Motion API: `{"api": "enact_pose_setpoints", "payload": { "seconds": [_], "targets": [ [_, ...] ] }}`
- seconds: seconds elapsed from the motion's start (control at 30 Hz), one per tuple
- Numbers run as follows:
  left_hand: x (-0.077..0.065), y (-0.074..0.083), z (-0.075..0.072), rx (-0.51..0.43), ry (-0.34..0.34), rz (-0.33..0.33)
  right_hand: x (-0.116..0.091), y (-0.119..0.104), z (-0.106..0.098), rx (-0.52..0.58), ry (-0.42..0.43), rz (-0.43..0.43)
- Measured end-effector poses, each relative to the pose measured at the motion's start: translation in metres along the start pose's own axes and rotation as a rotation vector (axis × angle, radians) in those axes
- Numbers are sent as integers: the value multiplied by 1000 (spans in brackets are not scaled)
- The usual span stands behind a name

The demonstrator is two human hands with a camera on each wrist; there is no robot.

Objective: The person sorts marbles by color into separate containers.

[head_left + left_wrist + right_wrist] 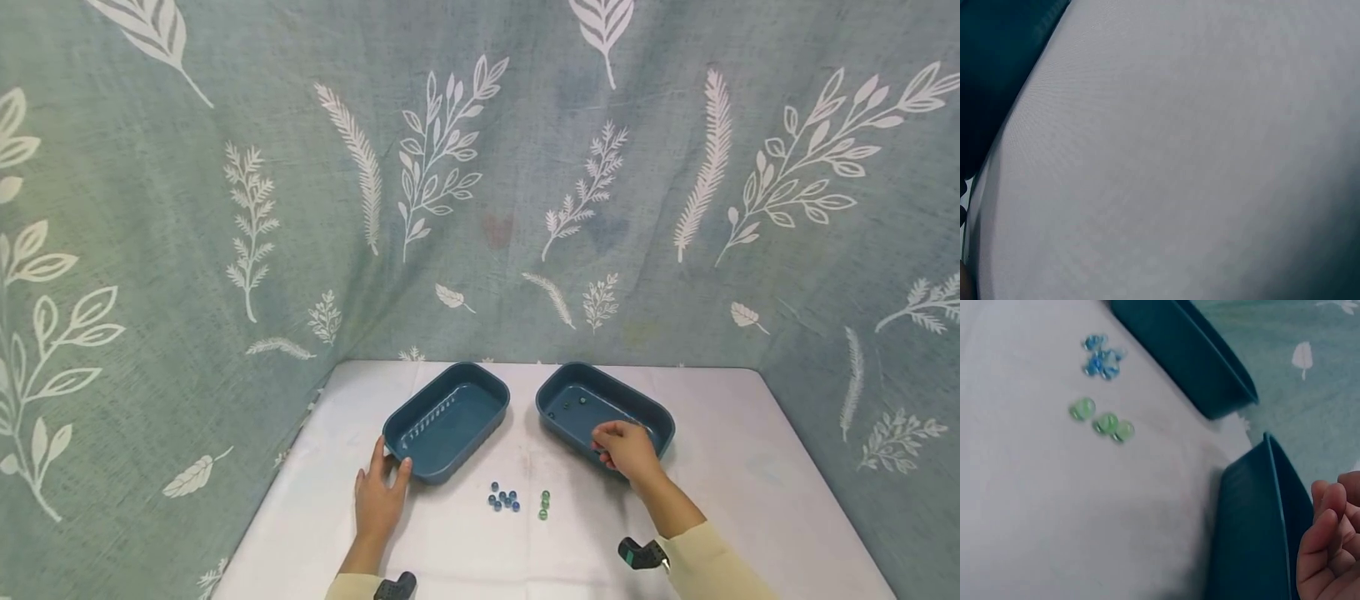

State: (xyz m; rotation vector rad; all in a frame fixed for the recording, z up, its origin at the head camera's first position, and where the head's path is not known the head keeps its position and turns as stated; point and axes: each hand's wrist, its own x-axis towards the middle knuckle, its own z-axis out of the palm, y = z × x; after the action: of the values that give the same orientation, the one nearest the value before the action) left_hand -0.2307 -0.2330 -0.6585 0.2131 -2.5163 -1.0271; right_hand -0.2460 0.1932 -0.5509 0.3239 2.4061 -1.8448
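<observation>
My left hand [380, 500] touches the near left corner of the left blue tray [491, 379], its thumb and fingers spread along the outside. Over the near side of the right blue tray [551, 379] is my right hand [628, 450], fingers curled in and thumb close to the fingertips. No marble is visible between them, though the inside of the grip is partly hidden. Three small dark green marbles [582, 401] lie in the right tray. On the cloth are three green marbles [545, 504] in a short row, beside a loose cluster of several blue marbles [503, 497].
A white cloth [465, 550] covers the table. Green fabric [480, 208] with white leaf prints hangs behind and at both sides. The trays stand apart, angled toward each other at the back. A black wrist device [641, 553] sits by the right sleeve.
</observation>
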Motion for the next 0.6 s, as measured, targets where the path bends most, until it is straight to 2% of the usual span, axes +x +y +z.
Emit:
{"api": "enact_pose_setpoints", "payload": {
  "seconds": [0.33,0.6],
  "targets": [
    [1,1,-3,-7,-1,-2,-27,14,32,66,-46,-1],
    [0,4,-5,-10,4,4,-33,38,52,43,-110,22]
  ]
}}
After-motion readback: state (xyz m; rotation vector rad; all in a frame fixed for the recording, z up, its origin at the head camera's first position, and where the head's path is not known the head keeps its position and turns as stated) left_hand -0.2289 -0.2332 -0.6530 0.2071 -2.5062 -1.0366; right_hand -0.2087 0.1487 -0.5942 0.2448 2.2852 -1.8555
